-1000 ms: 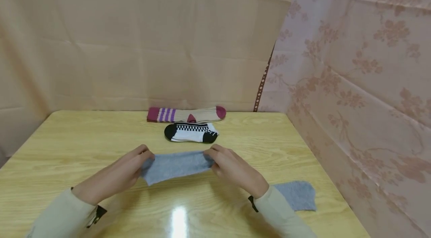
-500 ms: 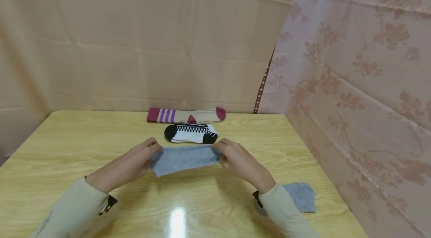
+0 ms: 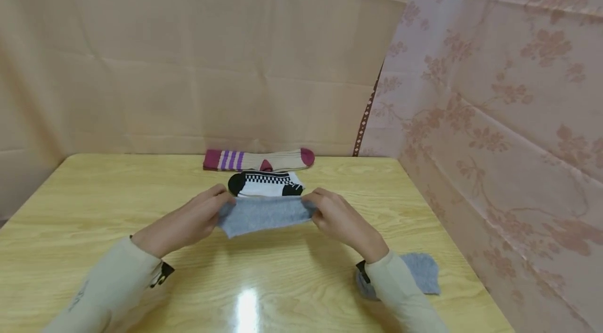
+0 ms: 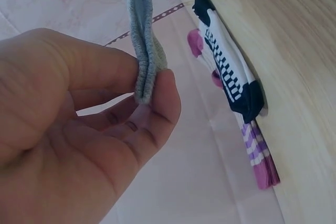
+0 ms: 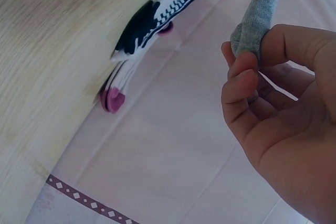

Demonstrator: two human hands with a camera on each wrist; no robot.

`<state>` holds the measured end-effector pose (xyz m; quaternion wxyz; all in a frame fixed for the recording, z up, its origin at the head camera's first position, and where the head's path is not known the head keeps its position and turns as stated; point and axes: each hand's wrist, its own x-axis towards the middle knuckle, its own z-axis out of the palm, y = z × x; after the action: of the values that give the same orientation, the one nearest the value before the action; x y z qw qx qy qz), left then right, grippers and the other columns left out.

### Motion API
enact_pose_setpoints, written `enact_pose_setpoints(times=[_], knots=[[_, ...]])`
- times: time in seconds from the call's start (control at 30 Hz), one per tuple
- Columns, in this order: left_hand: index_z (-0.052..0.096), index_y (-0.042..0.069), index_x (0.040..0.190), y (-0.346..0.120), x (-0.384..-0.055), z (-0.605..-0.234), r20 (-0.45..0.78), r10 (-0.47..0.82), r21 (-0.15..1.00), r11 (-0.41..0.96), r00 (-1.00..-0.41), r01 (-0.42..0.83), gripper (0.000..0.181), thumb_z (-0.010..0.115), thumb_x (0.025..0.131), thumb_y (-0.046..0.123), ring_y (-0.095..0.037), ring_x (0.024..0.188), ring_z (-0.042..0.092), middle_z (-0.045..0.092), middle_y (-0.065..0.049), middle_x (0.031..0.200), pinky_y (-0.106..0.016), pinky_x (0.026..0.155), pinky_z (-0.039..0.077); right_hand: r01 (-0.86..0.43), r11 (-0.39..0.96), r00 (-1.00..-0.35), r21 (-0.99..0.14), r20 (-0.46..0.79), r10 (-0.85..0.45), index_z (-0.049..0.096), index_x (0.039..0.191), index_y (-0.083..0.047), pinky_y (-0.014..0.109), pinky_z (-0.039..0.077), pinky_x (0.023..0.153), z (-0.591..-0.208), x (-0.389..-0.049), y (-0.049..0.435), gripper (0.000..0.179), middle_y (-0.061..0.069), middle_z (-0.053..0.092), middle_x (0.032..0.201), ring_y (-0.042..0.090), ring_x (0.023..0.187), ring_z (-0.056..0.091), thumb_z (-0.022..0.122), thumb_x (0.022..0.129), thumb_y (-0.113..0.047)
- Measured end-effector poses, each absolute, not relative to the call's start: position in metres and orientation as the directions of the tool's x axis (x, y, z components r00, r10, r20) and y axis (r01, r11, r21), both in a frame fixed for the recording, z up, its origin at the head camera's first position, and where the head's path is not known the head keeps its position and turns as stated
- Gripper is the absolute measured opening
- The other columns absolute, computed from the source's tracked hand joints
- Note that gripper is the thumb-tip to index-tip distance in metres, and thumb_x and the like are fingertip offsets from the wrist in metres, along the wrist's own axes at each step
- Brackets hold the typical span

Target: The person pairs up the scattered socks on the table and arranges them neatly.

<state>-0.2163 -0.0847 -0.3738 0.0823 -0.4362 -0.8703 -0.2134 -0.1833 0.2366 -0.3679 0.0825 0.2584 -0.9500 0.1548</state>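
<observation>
A grey sock is stretched sideways between both hands, above the table. My left hand pinches its left end; in the left wrist view the sock's open cuff sits between thumb and fingertips. The other end is pinched by my right hand, and in the right wrist view the grey fabric bunches at the fingertips. Just behind the held sock lie black-and-white checkered socks, their near edge partly covered by it. A second grey sock lies at the right, partly hidden under the right sleeve.
Beige socks with maroon ends and purple stripes lie along the back edge of the wooden table. A beige cloth hangs behind the table, and a pink floral cloth hangs along its right side.
Both hands have carried the stretched grey sock away from the body and slightly right, up to the near edge of the checkered socks. The grip at both ends stays the same.
</observation>
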Motion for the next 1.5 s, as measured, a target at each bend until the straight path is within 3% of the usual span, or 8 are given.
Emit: enact_pose_setpoints(times=[0.33, 0.63, 0.93, 1.27, 1.5], knots=[[0.064, -0.006, 0.109, -0.083, -0.224, -0.386, 0.329, 0.718, 0.32, 0.526, -0.613, 0.788, 0.03, 0.059, 0.083, -0.02, -0.024, 0.093, 0.061, 0.059, -0.011, 0.104, -0.036, 0.08, 0.057, -0.523, 0.842, -0.848, -0.13, 0.177, -0.5, 0.069, 0.116, 0.0, 0.029, 0.055, 0.073, -0.384, -0.189, 0.231, 0.037, 0.009, 0.067, 0.105, 0.016, 0.087, 0.064, 0.066, 0.08, 0.009], [0.063, -0.005, 0.108, -0.073, -0.229, -0.402, 0.248, 0.743, 0.298, 0.553, -0.622, 0.778, 0.031, 0.069, 0.08, -0.016, -0.028, 0.1, 0.063, 0.058, -0.017, 0.113, -0.04, 0.087, 0.056, -0.489, 0.856, -0.872, -0.167, 0.064, -0.485, 0.07, 0.115, -0.001, 0.028, 0.055, 0.077, -0.39, -0.188, 0.229, 0.033, 0.009, 0.068, 0.106, 0.017, 0.092, 0.064, 0.068, 0.084, 0.008], [0.065, -0.005, 0.108, -0.069, -0.229, -0.414, 0.204, 0.754, 0.341, 0.543, -0.625, 0.767, 0.03, 0.062, 0.081, -0.018, -0.025, 0.093, 0.062, 0.058, -0.012, 0.103, -0.038, 0.084, 0.057, -0.5, 0.848, -0.864, -0.173, 0.029, -0.503, 0.071, 0.112, 0.0, 0.032, 0.056, 0.081, -0.396, -0.186, 0.23, 0.029, 0.009, 0.069, 0.104, 0.019, 0.094, 0.066, 0.067, 0.085, 0.008], [0.066, -0.003, 0.108, -0.069, -0.226, -0.425, 0.138, 0.764, 0.368, 0.551, -0.63, 0.749, 0.028, 0.06, 0.084, -0.016, -0.024, 0.093, 0.063, 0.059, -0.011, 0.103, -0.039, 0.084, 0.056, -0.497, 0.856, -0.857, -0.14, -0.078, -0.51, 0.073, 0.109, -0.005, 0.03, 0.056, 0.077, -0.403, -0.184, 0.229, 0.029, 0.005, 0.069, 0.099, 0.017, 0.092, 0.066, 0.063, 0.087, 0.012], [0.064, 0.002, 0.111, -0.072, -0.225, -0.427, 0.116, 0.755, 0.387, 0.564, -0.646, 0.729, 0.028, 0.061, 0.087, -0.011, -0.02, 0.092, 0.062, 0.06, -0.009, 0.103, -0.04, 0.083, 0.056, -0.525, 0.842, -0.844, -0.126, -0.052, -0.534, 0.074, 0.107, -0.008, 0.029, 0.056, 0.074, -0.402, -0.183, 0.229, 0.032, 0.002, 0.07, 0.097, 0.014, 0.089, 0.066, 0.064, 0.085, 0.012]])
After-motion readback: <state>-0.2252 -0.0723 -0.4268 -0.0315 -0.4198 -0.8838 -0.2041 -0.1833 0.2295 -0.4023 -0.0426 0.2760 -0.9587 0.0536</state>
